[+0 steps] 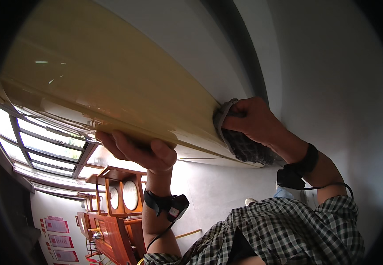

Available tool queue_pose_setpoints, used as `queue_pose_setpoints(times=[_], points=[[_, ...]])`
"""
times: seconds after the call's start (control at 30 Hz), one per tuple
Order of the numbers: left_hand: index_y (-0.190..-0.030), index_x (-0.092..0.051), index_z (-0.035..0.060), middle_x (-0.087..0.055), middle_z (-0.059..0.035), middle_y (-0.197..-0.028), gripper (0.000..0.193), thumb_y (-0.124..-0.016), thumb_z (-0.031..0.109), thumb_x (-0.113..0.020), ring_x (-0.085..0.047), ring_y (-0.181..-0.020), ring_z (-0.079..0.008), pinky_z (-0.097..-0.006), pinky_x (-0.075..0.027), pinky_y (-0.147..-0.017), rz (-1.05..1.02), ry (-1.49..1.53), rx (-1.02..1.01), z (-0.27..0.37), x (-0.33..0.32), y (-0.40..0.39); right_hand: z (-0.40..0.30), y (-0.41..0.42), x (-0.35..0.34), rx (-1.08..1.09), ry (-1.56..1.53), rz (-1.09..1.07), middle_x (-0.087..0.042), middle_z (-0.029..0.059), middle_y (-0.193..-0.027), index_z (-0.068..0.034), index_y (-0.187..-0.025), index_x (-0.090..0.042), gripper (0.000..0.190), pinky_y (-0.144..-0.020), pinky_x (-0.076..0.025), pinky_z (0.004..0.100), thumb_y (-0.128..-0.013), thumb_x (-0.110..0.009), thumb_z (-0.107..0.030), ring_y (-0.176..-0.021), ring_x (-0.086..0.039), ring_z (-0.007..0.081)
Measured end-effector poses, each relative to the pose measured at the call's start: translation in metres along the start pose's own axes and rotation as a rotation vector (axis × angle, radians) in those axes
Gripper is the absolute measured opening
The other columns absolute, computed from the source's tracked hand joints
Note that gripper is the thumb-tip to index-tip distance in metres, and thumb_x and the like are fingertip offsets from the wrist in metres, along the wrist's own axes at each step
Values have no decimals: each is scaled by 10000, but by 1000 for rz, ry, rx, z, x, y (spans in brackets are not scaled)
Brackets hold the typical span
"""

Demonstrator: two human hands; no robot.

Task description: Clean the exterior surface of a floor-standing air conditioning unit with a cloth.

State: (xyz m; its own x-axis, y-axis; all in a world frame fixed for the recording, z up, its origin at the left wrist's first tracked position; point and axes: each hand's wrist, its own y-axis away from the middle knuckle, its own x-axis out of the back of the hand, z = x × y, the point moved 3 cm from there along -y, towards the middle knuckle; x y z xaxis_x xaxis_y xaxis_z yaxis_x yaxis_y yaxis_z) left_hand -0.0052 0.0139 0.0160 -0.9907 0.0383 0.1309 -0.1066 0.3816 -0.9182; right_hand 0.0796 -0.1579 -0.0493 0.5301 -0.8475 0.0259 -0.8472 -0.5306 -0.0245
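Note:
A large, glossy cream-yellow panel fills the upper left of the view and narrows towards the right. My right hand grips a bunched grey checked cloth, which is pressed against the panel's narrow end. My left hand lies against the panel's near edge with fingers extended and thumb apart; it holds nothing. Part of its palm side is hidden by the edge. Each forearm wears a black strap with a small cabled device.
Beyond the panel's far side is a pale wall with a dark band. At lower left stand reddish wooden furniture and chairs with round pale panels. Framed windows and wall posters bearing writing lie further left.

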Motion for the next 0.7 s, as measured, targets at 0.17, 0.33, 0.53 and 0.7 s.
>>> queue_pose_setpoints(times=[0.17,0.33,0.53,0.7], points=[[-1235,-206,-65,-199,-240,-1278,552,-828,306,-246,-204,-1189,-368,-487,-216,-944,1,-27,-3,3,-2,1,-6,-1,4,70,-2,45,-549,60,-562,36,-720,-609,222,-469,-386,228,-655,-636,-175,-493,-467,73],[-1232,-210,-67,-196,-244,-1278,543,-832,298,-246,-201,-1191,-371,-486,-220,-943,-5,-42,-8,5,0,1,-39,-7,1,207,-101,63,-521,-5,-558,21,-729,-605,187,-469,-372,182,-677,-627,-157,-518,-459,31],[-1232,-217,-63,-195,-242,-1280,542,-834,304,-248,-189,-1200,-360,-477,-209,-952,3,-35,16,4,-1,5,-56,-7,1,247,-97,84,-494,45,-483,47,-698,-591,217,-382,-344,230,-651,-609,-163,-414,-437,79],[-1237,-233,-47,-199,-228,-1284,544,-833,316,-270,-178,-1204,-354,-473,-184,-962,4,3,31,6,-2,6,-47,-5,2,218,-77,80,-492,40,-482,45,-686,-586,222,-385,-342,230,-638,-616,-169,-415,-437,79]])
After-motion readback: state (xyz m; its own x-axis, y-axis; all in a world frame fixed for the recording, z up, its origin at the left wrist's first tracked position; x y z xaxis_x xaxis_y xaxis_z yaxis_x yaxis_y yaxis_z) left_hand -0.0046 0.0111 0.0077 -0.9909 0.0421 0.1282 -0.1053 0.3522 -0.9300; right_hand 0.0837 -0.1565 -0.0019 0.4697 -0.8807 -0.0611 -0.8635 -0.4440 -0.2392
